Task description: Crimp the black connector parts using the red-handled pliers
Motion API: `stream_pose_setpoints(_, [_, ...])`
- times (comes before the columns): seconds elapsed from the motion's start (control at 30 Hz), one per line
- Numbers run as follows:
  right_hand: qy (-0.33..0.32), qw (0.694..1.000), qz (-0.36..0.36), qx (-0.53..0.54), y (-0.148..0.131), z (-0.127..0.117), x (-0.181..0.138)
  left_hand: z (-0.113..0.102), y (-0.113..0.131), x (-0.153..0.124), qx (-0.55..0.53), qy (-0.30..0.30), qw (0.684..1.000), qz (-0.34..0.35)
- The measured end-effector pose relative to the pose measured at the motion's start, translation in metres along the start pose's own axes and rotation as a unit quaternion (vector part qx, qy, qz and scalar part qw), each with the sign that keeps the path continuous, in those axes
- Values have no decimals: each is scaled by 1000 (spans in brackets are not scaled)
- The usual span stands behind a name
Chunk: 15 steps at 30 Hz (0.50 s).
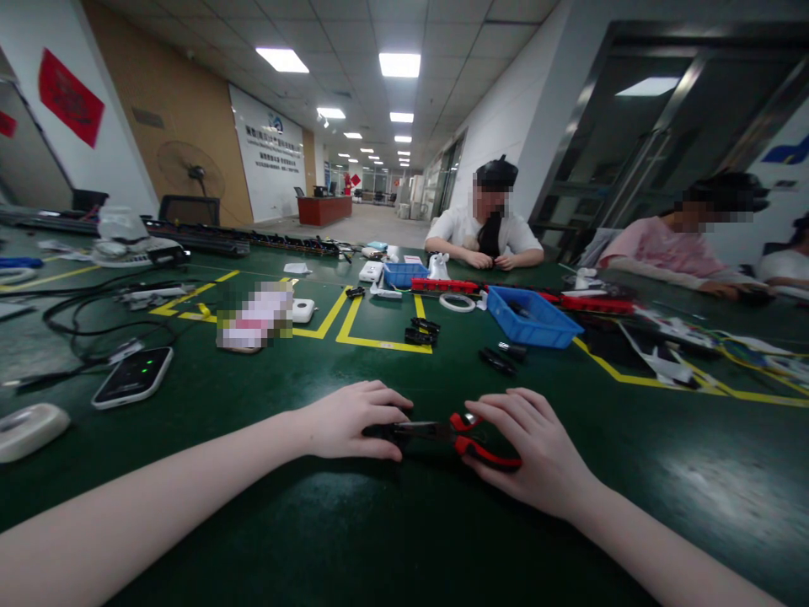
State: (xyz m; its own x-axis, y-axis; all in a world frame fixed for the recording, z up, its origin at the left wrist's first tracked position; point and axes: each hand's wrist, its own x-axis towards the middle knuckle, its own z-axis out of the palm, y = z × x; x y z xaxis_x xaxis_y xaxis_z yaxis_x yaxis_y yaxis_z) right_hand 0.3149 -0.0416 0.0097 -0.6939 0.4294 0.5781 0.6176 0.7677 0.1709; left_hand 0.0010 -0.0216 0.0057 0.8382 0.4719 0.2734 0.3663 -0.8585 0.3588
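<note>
Both my hands rest low on a dark green table (404,539). My right hand (531,451) is curled over the red handles of a pair of pliers (464,437) lying flat on the table. My left hand (350,420) is cupped over the pliers' dark jaws, fingers bent around something small and black that I cannot make out. Small black parts (422,330) lie further back inside yellow tape lines.
A blue bin (531,316) and a smaller blue bin (403,274) stand mid-table with red strips, a tape roll and white devices. A dark phone-like device (132,376) and cables lie at the left. Two people sit across the table at the right.
</note>
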Motion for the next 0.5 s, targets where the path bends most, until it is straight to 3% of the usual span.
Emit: stream_pose_setpoints(0.5, [12, 1000, -10, 0, -1, -2, 0, 0, -2, 0, 4, -11, 1000, 2])
